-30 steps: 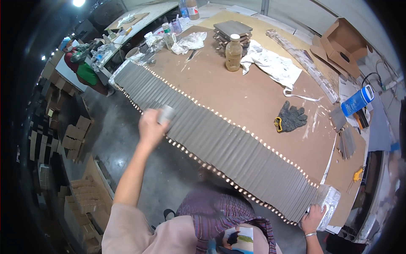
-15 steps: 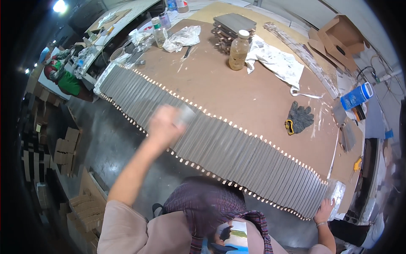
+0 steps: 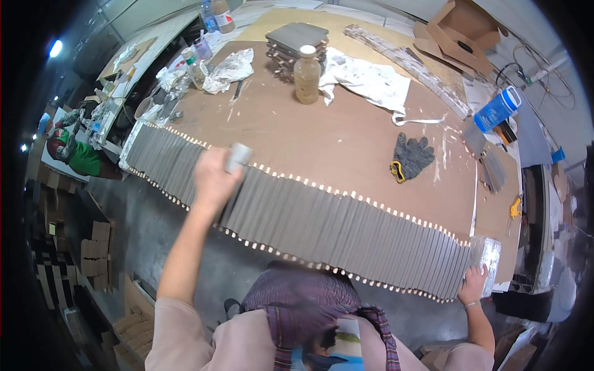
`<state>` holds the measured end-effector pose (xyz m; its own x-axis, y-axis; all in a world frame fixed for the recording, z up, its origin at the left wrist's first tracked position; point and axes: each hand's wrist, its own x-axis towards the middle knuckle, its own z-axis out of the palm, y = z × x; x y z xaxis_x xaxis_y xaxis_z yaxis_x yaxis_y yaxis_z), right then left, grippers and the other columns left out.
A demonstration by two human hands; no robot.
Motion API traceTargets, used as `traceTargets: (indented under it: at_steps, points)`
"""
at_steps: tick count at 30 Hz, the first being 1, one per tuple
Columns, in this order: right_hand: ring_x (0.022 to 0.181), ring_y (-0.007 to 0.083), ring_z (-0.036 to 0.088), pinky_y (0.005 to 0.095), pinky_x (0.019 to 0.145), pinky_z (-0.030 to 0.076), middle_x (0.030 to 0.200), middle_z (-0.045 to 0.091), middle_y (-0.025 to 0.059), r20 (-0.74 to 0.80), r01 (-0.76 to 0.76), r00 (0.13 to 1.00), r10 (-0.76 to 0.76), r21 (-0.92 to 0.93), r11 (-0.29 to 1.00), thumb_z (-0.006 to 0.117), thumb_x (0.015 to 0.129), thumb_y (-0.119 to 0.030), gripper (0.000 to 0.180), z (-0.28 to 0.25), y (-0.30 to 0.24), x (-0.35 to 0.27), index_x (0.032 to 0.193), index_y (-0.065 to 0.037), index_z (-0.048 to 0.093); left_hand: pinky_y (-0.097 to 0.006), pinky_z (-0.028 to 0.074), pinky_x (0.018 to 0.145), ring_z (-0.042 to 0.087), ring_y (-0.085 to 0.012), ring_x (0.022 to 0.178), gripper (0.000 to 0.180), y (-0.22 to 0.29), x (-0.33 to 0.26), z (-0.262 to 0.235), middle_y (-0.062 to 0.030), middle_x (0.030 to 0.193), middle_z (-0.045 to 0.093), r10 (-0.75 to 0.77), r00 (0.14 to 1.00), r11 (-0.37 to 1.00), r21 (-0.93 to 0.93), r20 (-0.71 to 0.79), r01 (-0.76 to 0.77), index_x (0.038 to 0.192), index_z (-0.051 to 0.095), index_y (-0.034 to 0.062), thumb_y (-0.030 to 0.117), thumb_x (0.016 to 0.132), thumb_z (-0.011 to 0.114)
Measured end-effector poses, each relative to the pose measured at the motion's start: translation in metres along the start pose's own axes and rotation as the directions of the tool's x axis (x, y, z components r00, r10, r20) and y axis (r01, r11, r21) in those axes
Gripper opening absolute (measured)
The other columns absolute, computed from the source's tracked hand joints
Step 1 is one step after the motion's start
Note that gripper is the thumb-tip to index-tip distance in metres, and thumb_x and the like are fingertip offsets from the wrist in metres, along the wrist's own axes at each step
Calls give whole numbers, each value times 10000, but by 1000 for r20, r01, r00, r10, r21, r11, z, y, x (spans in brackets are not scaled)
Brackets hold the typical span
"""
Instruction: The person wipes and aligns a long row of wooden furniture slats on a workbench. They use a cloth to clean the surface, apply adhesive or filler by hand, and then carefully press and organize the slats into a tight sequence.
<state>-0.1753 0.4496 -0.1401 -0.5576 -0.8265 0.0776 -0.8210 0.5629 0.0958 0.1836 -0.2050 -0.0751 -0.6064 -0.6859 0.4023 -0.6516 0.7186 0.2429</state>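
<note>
Pale block [image 3: 239, 158] shifted to far edge of grey slat row [image 3: 322, 226] since earlier frame, clasped in my left hand [image 3: 213, 178]. Right hand [image 3: 473, 284] at row's right end, touching silver-wrapped piece [image 3: 490, 260]; cannot tell if gripping. Row lies along table's [image 3: 346, 148] near edge. Probably mid-rubbing; next stroke seems to need even pressure, row held steady.

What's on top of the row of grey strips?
Over the grey strips, toward the left end, the left hand holds a pale block; the right hand is at the right end. Strips beneath the left hand are hidden; block contact is unclear.
</note>
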Motion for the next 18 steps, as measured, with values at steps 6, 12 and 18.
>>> traceTargets:
  at_steps: [6,12,18]
  points:
    - [955,348,543,597,1098,295,853,526,148,55,-7,998,7,-7,1000,601,641,-50,237,-8,-4,9,871,-41,545,-449,528,865,647,-345,1007,364,-6,-26,0,-167,1062,682,-221,974,975,1,52,221,1071,686,47,164,731,748]
    - [984,317,555,577,1115,277,921,546,129,136,-28,990,29,-11,1000,613,655,-60,294,-13,-4,8,946,-45,570,-454,533,787,636,-349,914,358,116,-84,-16,-145,962,649,94,991,978,-197,98,-73,999,664,38,167,685,779]
    - [1058,306,549,570,1143,244,1010,578,125,156,-36,987,40,-26,999,625,656,-74,357,-9,2,1,1008,-32,586,-443,538,801,662,-342,906,334,-7,-117,-44,-145,974,672,-359,933,933,46,23,358,996,682,35,121,688,778]
